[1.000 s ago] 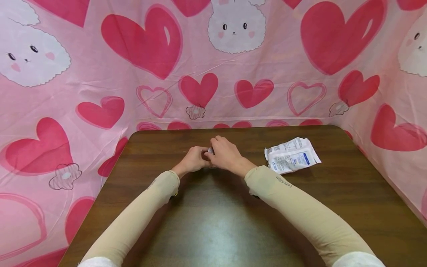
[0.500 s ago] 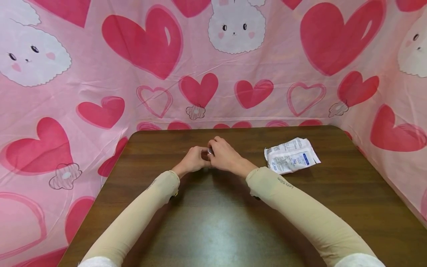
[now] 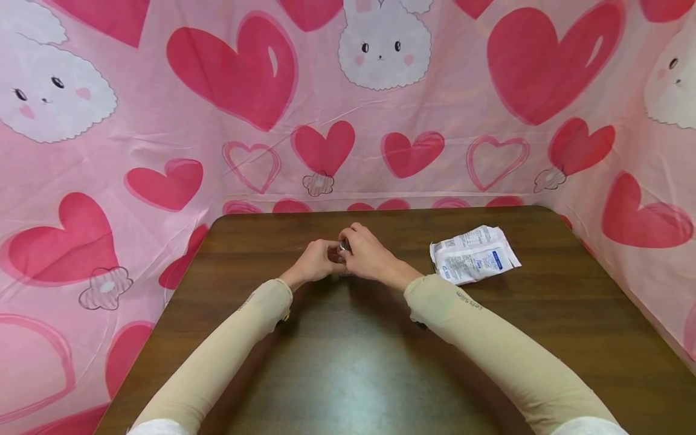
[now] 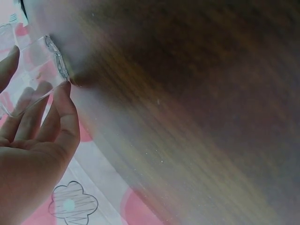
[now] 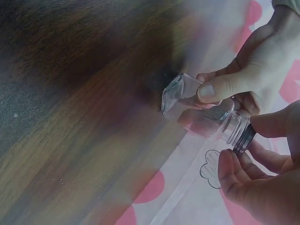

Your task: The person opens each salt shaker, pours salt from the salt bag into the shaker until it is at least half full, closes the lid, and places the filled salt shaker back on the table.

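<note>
Between my hands is a small clear glass bottle (image 5: 206, 125) with a square-looking body and threaded neck, its base close to the tabletop. My left hand (image 3: 315, 261) grips the body, thumb on one side and fingers on the other. In the left wrist view, fingers show through the clear bottle (image 4: 40, 58). My right hand (image 3: 368, 255) pinches a dark, shiny screw cap (image 5: 244, 140) at the neck's end, with thumb and fingertips around its rim. Some bare threads show below the cap. Whether the cap is still engaged on them, I cannot tell.
A white printed packet (image 3: 475, 256) with a blue label lies on the table to the right of my hands. The brown wooden table (image 3: 348, 362) meets a pink heart-and-rabbit cloth (image 3: 375, 109) at its back and sides.
The right hand's fingers have shifted slightly at the bottle top, and its wrist has moved a little to the right. More of the shiny cap shows now. The left hand holds its place.
</note>
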`<act>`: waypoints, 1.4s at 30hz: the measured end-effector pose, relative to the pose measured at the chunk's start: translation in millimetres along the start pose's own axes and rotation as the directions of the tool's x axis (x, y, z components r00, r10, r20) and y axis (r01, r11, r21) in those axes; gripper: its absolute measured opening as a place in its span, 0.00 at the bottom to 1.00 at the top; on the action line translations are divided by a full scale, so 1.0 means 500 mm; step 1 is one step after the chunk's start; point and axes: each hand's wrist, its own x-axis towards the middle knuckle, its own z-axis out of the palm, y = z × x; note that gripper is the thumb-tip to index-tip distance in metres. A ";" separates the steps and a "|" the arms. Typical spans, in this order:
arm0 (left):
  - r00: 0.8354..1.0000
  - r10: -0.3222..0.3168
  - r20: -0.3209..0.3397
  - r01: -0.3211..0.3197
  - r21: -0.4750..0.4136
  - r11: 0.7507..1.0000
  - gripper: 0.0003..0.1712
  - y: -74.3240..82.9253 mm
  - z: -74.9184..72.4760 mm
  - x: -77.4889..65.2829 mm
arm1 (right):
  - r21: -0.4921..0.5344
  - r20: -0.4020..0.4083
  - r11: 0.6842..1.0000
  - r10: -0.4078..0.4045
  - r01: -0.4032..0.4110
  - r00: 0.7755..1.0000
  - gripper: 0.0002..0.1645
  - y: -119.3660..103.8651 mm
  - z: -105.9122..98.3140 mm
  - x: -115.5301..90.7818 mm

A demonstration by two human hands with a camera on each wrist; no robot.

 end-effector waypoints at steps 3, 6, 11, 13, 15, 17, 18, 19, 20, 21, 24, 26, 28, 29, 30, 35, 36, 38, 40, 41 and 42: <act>1.000 -0.008 0.007 0.008 0.000 1.000 0.19 0.001 0.000 -0.001 | -0.002 -0.008 1.000 -0.001 0.001 1.000 0.16 0.001 0.000 -0.002; 1.000 -0.014 0.013 0.014 0.002 1.000 0.20 0.000 0.001 -0.001 | 0.000 -0.009 1.000 0.008 -0.008 1.000 0.16 0.001 0.000 -0.005; 0.999 -0.026 0.019 0.026 -0.003 1.000 0.22 -0.001 0.001 -0.002 | -0.004 0.003 0.999 0.032 -0.032 0.999 0.16 0.001 0.001 -0.010; 0.999 -0.030 0.020 0.030 -0.007 1.000 0.22 -0.002 0.001 -0.003 | -0.009 0.002 0.999 0.034 -0.034 0.999 0.16 0.002 0.001 -0.012; 0.999 -0.034 0.021 0.034 -0.008 0.999 0.21 -0.002 0.001 -0.005 | -0.010 0.000 0.999 0.032 -0.032 0.999 0.16 0.003 0.002 -0.014; 0.999 -0.039 0.022 0.039 -0.014 0.999 0.21 -0.002 0.002 -0.006 | -0.008 -0.001 1.000 0.030 -0.030 1.000 0.16 0.004 0.002 -0.016; 0.999 -0.042 0.022 0.042 -0.016 0.999 0.22 -0.002 0.003 -0.006 | -0.007 -0.003 1.000 0.029 -0.029 1.000 0.16 0.004 0.002 -0.017; 0.999 -0.045 0.022 0.045 -0.019 0.999 0.22 -0.001 0.004 -0.007 | -0.007 -0.004 1.000 0.029 -0.029 1.000 0.16 0.005 0.001 -0.018; 0.999 -0.048 0.022 0.048 -0.021 0.999 0.22 -0.001 0.004 -0.007 | -0.007 -0.006 1.000 0.030 -0.030 1.000 0.15 0.006 0.001 -0.019; 0.999 -0.049 0.022 0.050 -0.025 0.998 0.22 0.000 0.005 -0.007 | -0.008 -0.010 0.999 0.031 -0.031 0.999 0.15 0.006 0.001 -0.021; 0.998 -0.053 0.019 0.053 -0.028 0.998 0.23 0.002 0.005 -0.007 | -0.013 -0.021 0.999 0.032 -0.032 0.999 0.16 0.007 -0.001 -0.023; 0.998 -0.053 0.018 0.053 -0.027 0.998 0.22 0.002 0.004 -0.007 | -0.012 -0.026 0.999 0.034 -0.035 0.999 0.15 0.007 -0.002 -0.026; 0.998 -0.054 0.017 0.054 -0.025 0.998 0.22 0.003 0.004 -0.007 | -0.010 -0.028 0.999 0.034 -0.034 0.999 0.16 0.009 -0.004 -0.028; 0.998 -0.055 0.018 0.056 -0.026 0.998 0.22 0.003 0.004 -0.007 | -0.009 -0.027 0.999 0.034 -0.034 0.999 0.16 0.009 -0.005 -0.029; 0.998 -0.056 0.018 0.057 -0.027 0.998 0.23 0.004 0.004 -0.007 | -0.009 -0.030 0.999 0.032 -0.032 0.999 0.16 0.010 -0.007 -0.030; 0.998 -0.062 0.015 0.063 -0.039 0.997 0.25 0.003 0.008 -0.009 | -0.018 -0.049 1.000 0.023 -0.024 0.999 0.16 0.016 -0.013 -0.035; 0.998 -0.060 0.014 0.060 -0.039 0.997 0.25 0.002 0.008 -0.010 | -0.016 -0.053 1.000 0.023 -0.024 0.998 0.16 0.017 -0.014 -0.036; 0.998 -0.055 0.010 0.056 -0.040 0.998 0.25 0.002 0.009 -0.011 | -0.014 -0.053 1.000 0.026 -0.026 0.998 0.16 0.020 -0.014 -0.038; 0.999 -0.050 0.005 0.050 -0.040 0.998 0.26 0.004 0.008 -0.012 | -0.010 -0.052 1.000 0.026 -0.026 0.998 0.16 0.022 -0.014 -0.040; 0.999 -0.047 0.002 0.047 -0.040 0.998 0.26 0.004 0.008 -0.012 | -0.007 -0.054 1.000 0.023 -0.024 0.998 0.16 0.022 -0.015 -0.041; 0.999 -0.045 0.000 0.045 -0.039 0.998 0.26 0.004 0.009 -0.012 | -0.005 -0.055 1.000 0.021 -0.022 0.998 0.16 0.022 -0.015 -0.042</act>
